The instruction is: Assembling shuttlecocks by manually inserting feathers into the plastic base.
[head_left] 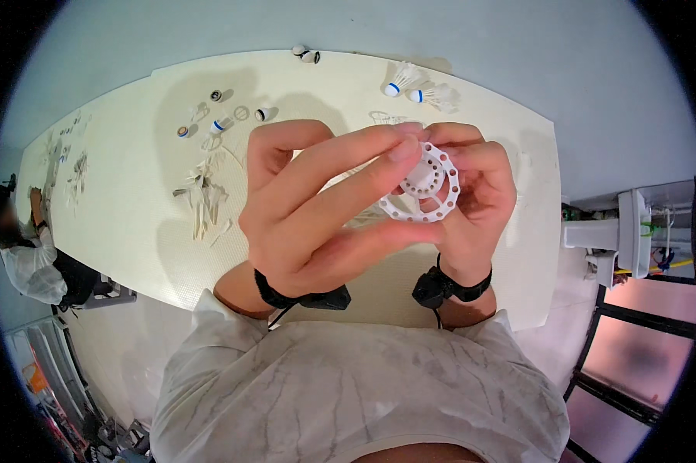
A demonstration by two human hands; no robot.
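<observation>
Above the table, close in front of me, both my hands hold a white ring-shaped plastic frame (451,194). Small holes run around its outer ring, and a smaller holed ring sits inside, joined by spokes. My left hand (305,204) is closed on it, fingertips at its upper edge and thumb along its lower edge. From the other side my right hand (479,189) grips it with curled fingers, partly hidden behind the frame. Part of the inner ring is covered by my left fingertips.
Loose feathers (203,202) lie left of my hands. Beyond them are shuttlecock heads (261,114) and a blue-banded piece (219,125). Two feathered shuttlecocks (403,79) rest at the table's far side. Another person (35,266) sits at the table's left end. White equipment (633,231) stands at right.
</observation>
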